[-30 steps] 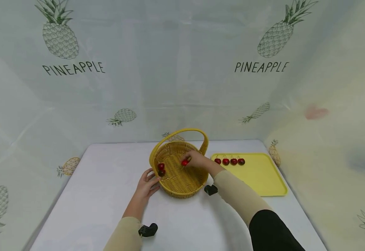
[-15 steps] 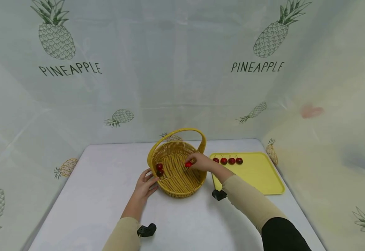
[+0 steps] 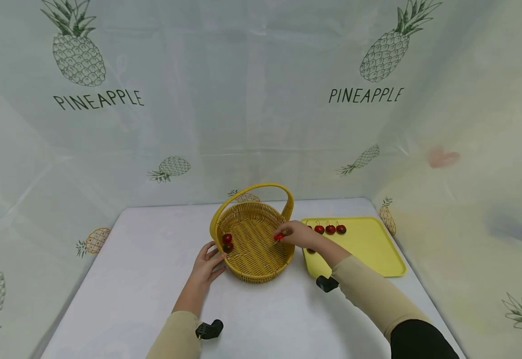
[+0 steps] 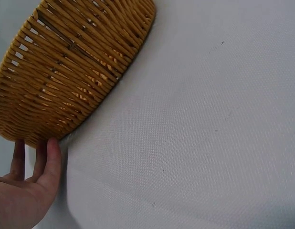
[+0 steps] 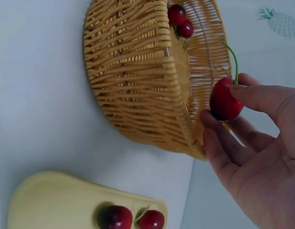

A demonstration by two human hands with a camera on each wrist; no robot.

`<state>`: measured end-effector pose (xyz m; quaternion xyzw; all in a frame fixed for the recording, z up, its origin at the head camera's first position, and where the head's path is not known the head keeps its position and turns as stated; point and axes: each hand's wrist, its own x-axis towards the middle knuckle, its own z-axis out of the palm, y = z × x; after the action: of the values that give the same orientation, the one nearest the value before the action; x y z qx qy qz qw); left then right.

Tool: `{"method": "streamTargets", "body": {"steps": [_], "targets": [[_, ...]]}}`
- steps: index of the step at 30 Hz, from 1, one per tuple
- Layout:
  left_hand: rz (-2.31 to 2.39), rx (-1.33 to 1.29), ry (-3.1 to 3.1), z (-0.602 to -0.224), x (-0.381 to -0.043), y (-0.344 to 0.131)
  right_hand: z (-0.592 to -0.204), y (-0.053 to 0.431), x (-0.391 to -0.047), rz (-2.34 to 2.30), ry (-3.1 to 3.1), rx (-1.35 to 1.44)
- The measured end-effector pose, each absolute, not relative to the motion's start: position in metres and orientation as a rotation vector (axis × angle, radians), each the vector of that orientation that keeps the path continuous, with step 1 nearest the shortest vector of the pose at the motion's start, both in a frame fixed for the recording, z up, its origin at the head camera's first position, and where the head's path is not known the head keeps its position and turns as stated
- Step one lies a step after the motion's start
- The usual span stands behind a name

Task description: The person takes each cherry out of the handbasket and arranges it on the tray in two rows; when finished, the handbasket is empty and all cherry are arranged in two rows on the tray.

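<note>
My right hand (image 3: 296, 234) pinches a red cherry (image 5: 226, 99) with a green stem between thumb and fingers. It is over the right rim of a round yellow wicker basket (image 3: 255, 259) with a tall arched handle. A few dark red cherries (image 3: 227, 238) lie together inside, against the basket's left wall. My left hand (image 3: 205, 268) touches the basket's outer left side, its fingertips against the weave in the left wrist view. A yellow tray (image 3: 369, 254) right of the basket bears several cherries (image 3: 330, 229) in a row along its back edge, partly hidden by my right hand.
Another cherry (image 3: 311, 251) shows on the tray's left side, partly covered by my right forearm. A white table (image 3: 153, 259) carries basket and tray. Behind it hangs a pale pineapple-printed curtain (image 3: 225, 114).
My right hand has moved rightward from the basket's middle to its right rim, the cherry still pinched. A cherry at the tray's left side has come into sight. My left hand stays against the basket.
</note>
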<state>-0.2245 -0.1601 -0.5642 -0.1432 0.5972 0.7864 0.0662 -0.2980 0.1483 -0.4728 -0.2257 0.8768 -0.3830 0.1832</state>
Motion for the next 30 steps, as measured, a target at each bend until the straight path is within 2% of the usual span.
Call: {"method": "streamTargets", "body": {"steps": [16,30], "targets": [[2.383,-0.428,1.767,-0.556,-0.221,-0.159,-0.463,0.184,-0.287,-1.178,2.511,-0.549],[2.389,-0.422,1.745,-0.557,-0.221,-0.159,-0.478,0.218,-0.290,-1.306,2.541,-0.442]]}}
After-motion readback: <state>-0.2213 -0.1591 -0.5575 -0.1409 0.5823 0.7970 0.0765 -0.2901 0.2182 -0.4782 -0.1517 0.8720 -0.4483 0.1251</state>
